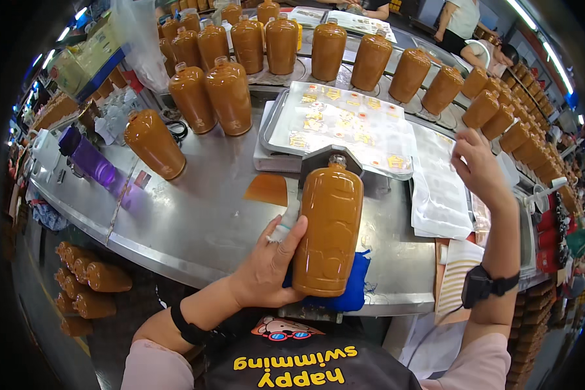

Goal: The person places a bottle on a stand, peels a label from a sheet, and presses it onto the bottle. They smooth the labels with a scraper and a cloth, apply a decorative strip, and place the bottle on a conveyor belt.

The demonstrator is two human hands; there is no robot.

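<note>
A glossy brown bottle (328,234) with raised shapes on its side lies tilted in front of me. Its neck rests by a dark angular stand (335,155), and its base end is over a blue cloth (354,286). My left hand (270,263) grips the bottle's left side, thumb along it; something white is wrapped on a finger. Raised to the right, beyond the white sheets (439,182), my right hand (480,168) has its fingers curled together, and whatever they hold is too small to make out. A tray (273,133) carries a wet-looking sheet of colourful decals (351,123).
More brown bottles (227,97) stand behind and left on the steel table (195,221), with others along the conveyor (377,91). A purple drink bottle (91,156) is at left. Bottles (88,279) are stacked low left. People work across the line.
</note>
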